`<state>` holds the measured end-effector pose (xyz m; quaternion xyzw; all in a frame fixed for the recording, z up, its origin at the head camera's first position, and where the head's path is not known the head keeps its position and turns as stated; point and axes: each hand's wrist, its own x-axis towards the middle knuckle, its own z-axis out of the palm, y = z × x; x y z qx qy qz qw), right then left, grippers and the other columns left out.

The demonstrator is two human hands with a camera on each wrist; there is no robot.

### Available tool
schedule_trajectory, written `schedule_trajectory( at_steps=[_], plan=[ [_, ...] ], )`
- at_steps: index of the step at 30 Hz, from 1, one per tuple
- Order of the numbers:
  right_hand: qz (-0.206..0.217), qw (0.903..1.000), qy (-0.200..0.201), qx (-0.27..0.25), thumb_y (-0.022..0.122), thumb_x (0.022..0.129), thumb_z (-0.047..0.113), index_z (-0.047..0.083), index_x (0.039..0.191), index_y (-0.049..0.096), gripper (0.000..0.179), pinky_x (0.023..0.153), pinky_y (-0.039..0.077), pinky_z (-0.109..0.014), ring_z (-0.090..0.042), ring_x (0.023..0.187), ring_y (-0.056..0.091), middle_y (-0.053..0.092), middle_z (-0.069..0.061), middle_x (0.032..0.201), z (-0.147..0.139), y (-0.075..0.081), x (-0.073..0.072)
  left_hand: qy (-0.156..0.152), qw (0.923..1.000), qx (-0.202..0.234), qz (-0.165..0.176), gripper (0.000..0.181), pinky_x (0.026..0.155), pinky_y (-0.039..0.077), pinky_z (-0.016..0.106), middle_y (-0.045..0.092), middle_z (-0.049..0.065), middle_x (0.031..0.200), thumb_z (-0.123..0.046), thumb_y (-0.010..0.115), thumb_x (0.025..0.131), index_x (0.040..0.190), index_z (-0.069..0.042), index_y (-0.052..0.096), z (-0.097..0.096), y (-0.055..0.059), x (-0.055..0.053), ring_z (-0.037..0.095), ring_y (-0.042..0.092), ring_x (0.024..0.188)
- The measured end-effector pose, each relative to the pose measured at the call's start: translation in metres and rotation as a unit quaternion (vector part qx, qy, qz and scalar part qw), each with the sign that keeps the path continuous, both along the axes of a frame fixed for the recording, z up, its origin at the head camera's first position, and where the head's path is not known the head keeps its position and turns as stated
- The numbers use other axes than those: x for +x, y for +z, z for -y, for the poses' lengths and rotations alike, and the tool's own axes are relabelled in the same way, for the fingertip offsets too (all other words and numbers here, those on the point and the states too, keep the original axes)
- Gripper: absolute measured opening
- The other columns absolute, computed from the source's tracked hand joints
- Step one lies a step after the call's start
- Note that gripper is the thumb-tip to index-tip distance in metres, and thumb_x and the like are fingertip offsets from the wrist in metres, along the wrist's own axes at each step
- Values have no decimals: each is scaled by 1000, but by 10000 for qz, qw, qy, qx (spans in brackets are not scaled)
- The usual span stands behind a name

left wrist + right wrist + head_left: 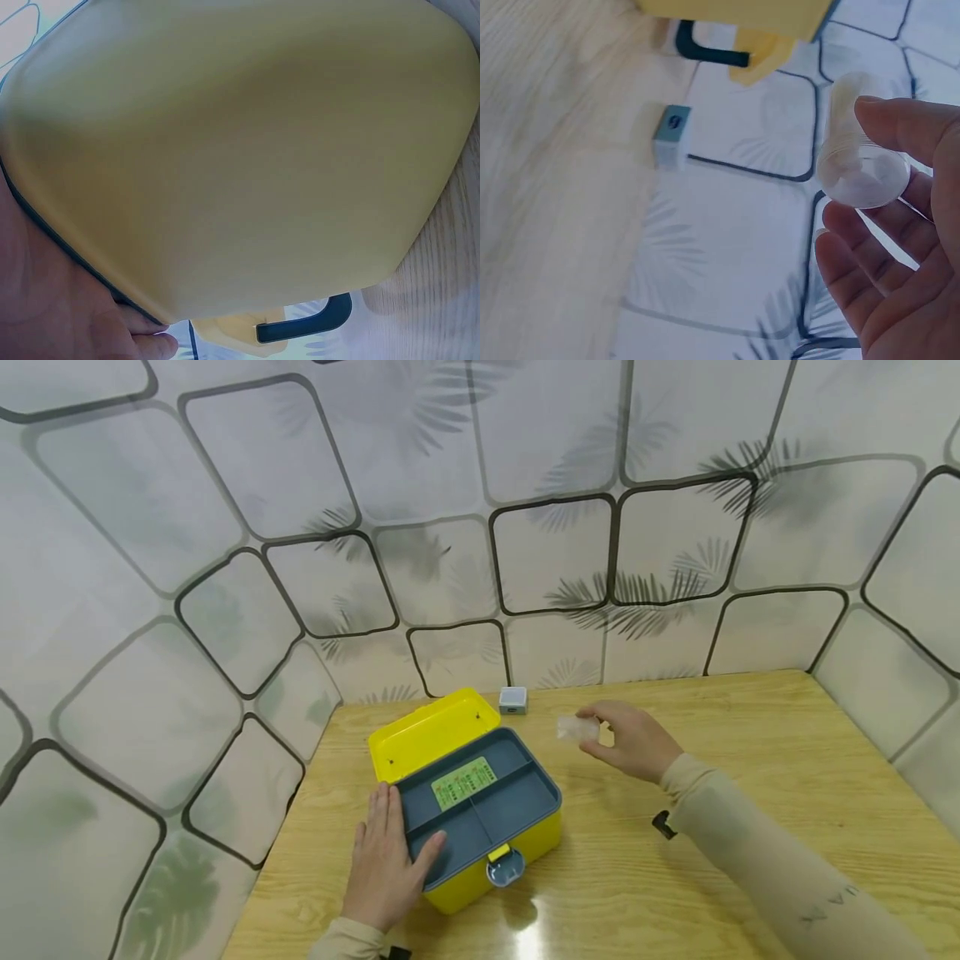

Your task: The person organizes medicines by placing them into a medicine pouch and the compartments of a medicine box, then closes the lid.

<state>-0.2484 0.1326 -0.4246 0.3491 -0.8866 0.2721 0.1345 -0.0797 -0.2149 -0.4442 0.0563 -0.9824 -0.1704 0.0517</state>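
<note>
A yellow box point(546, 833) with a blue-grey top tray point(525, 806) stands on the table, its yellow lid point(435, 735) swung back. My left hand point(387, 860) rests against the tray's left rim, fingers fairly straight and the thumb over the edge; the left wrist view shows the box's yellow end wall point(255, 172). Right of the box, my right hand point(633, 739) holds a small clear plastic cylindrical container point(862, 176) above the table, pinched between thumb and fingers. What is inside the container is hard to make out.
A small grey-white box point(513, 699) stands near the table's back edge, just right of the lid. A green printed label point(463, 783) lies in the tray's rear compartment. The blue latch point(506, 867) hangs at the front. Patterned cloth point(555, 560) surrounds the wooden table point(750, 760).
</note>
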Motion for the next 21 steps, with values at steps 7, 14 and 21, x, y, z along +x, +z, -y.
schedule_trajectory(
  at_steps=[7,14,21],
  plan=[
    [-497,9971,547,-178,79,81,22,10,118,63,43,83,53,-37,-17,99,61,65,-2,111,8,25,15,-35,10000,10,-66,99,111,14,63,6,18,159,-70,41,90,152,2,11,-1,2,0,34,4,146],
    [-767,9906,1101,-270,80,79,21,9,115,64,42,90,51,-37,-18,105,60,65,0,113,21,33,29,-162,9998,-107,-36,99,111,13,64,5,20,159,-71,39,90,152,2,12,0,4,-1,35,3,146],
    [-620,9877,1428,-125,79,80,24,13,116,64,40,93,49,-33,-13,108,58,64,5,114,36,30,42,-735,9927,-703,-650,94,112,18,58,15,16,158,-68,44,90,151,0,22,3,4,2,33,10,146]
  ],
)
